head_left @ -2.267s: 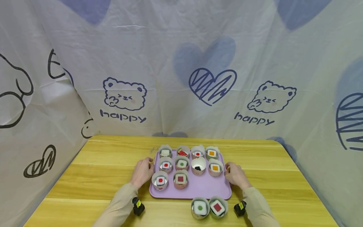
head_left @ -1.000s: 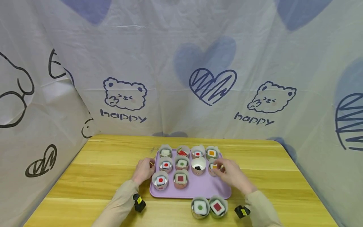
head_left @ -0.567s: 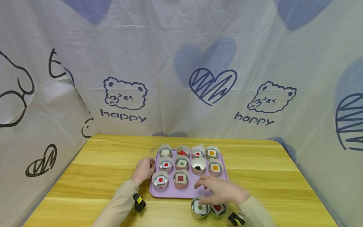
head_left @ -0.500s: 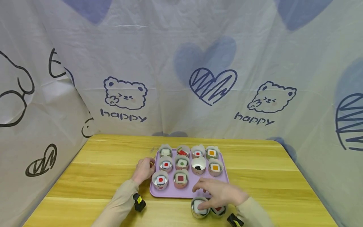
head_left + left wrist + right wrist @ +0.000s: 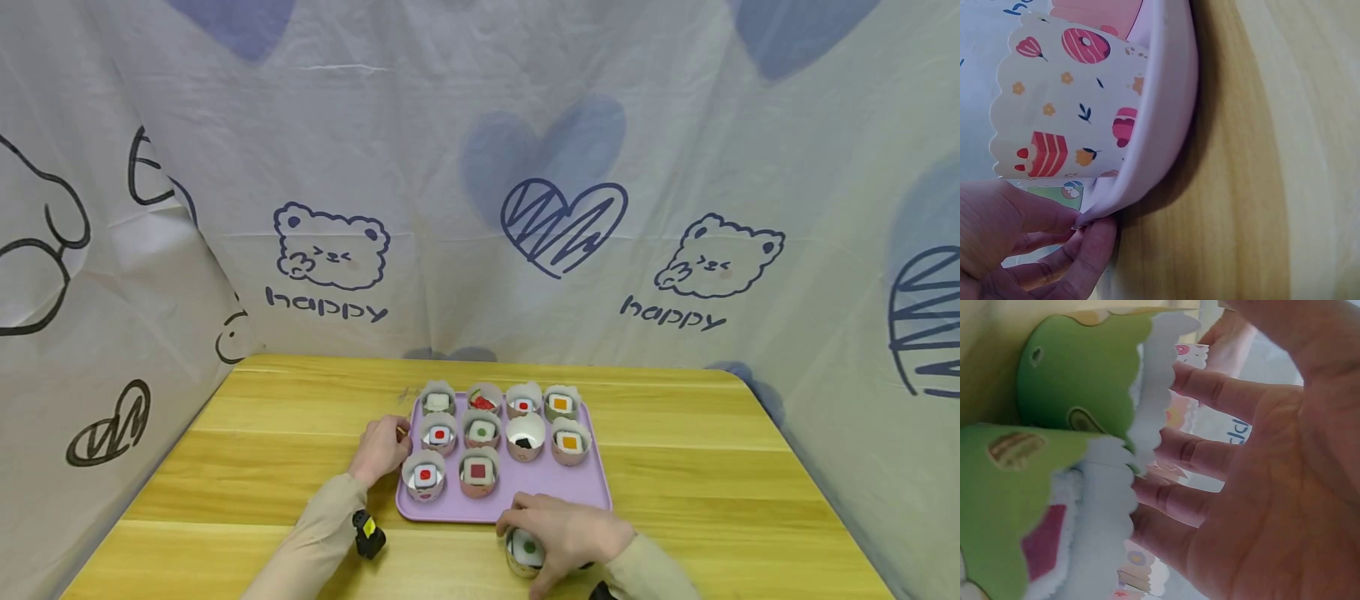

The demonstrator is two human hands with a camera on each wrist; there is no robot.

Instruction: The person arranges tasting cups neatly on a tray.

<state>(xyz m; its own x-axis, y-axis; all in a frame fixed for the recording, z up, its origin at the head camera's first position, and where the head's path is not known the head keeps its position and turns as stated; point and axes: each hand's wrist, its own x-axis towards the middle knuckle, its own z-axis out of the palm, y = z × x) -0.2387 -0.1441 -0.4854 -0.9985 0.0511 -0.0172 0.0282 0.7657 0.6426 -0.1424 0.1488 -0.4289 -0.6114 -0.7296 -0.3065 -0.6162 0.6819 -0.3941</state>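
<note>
My left hand (image 5: 381, 450) pinches the rim of a lilac tray (image 5: 555, 487) at its left side; in the left wrist view its thumb and fingers meet on the rim (image 5: 1169, 106). My right hand (image 5: 570, 529) arches over two green paper cupcake cups standing in front of the tray. One cup (image 5: 522, 570) holds a white block with a green dot; the other, mostly hidden under the hand, shows a white block with a dark-red square (image 5: 1047, 540) in the right wrist view. There, the right fingers (image 5: 1204, 450) reach along the far rims, nearly straight.
Several patterned paper cups stand in rows on the tray, such as one with a red-dotted block (image 5: 424, 492) and one with a dark-red square (image 5: 478, 490). A wooden table (image 5: 712, 467) lies beneath. A printed curtain (image 5: 450, 167) hangs behind.
My right hand has left the tray's right edge, passed over the orange-topped cup, and come down over the two front cups. My left hand has stayed at the tray's left rim.
</note>
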